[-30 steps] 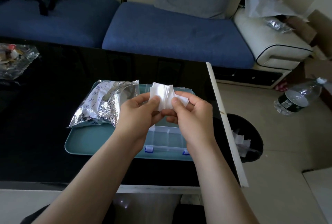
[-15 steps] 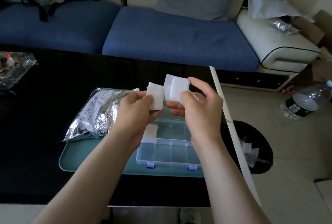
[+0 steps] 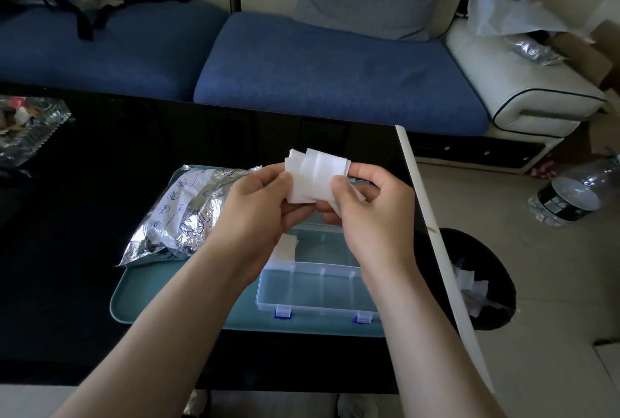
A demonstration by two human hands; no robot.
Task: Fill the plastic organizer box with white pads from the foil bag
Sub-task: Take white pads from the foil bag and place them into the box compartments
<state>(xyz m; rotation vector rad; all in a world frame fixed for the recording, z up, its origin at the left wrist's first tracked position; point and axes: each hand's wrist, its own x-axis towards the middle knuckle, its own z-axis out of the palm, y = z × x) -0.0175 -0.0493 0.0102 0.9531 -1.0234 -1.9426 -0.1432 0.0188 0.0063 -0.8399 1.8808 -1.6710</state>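
Note:
A small bunch of white pads (image 3: 313, 176) is held up between both hands above the box. My left hand (image 3: 258, 206) pinches their left edge and my right hand (image 3: 369, 213) pinches the right edge. Below them the clear plastic organizer box (image 3: 318, 286) lies open on a teal tray (image 3: 174, 300), with blue latches at its front. One white pad (image 3: 285, 246) lies in its back left compartment. The crumpled foil bag (image 3: 181, 216) rests on the tray's left part, its mouth toward the hands.
The tray sits on a black glass table (image 3: 84, 216) whose white right edge (image 3: 436, 249) runs diagonally. A black waste bin (image 3: 479, 280) with white scraps stands on the floor beside it. A plastic bottle (image 3: 570, 199) lies further right. A blue sofa (image 3: 302, 61) is behind.
The hands were apart, each with its own pads; now they have come together and the pads overlap in one bunch. The view has shifted slightly.

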